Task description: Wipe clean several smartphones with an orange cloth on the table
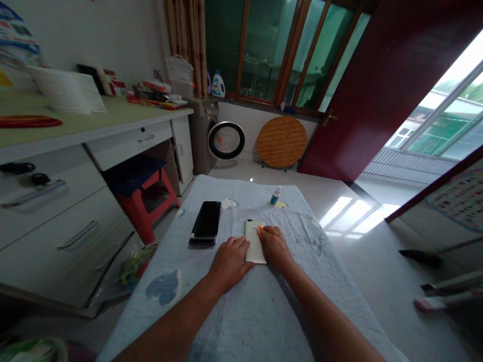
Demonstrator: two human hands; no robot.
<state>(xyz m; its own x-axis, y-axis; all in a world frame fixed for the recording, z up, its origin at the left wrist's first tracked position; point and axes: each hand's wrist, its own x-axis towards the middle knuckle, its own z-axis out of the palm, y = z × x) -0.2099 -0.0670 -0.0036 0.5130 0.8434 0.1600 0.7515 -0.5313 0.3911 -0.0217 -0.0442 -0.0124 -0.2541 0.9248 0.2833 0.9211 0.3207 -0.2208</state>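
Note:
A pale gold smartphone (255, 247) lies back side up on the cloth-covered table. My left hand (231, 259) grips its left edge, with the thumb at the lower end. Pressed against the phone's back on the right is my right hand (275, 245), its fingers closed on a small orange cloth (260, 230), mostly hidden under them. To the left rests a black phone (206, 221), screen up, apparently stacked on another dark device. A small spray bottle (275, 196) with a blue label stands near the far right of the table.
A light blue cloth (241, 322) with heart patterns covers the table. At left are a white desk (128, 143) and a red stool (151, 198). Behind stand a washing machine (204, 130) with its door open and a round wooden tabletop (282, 142).

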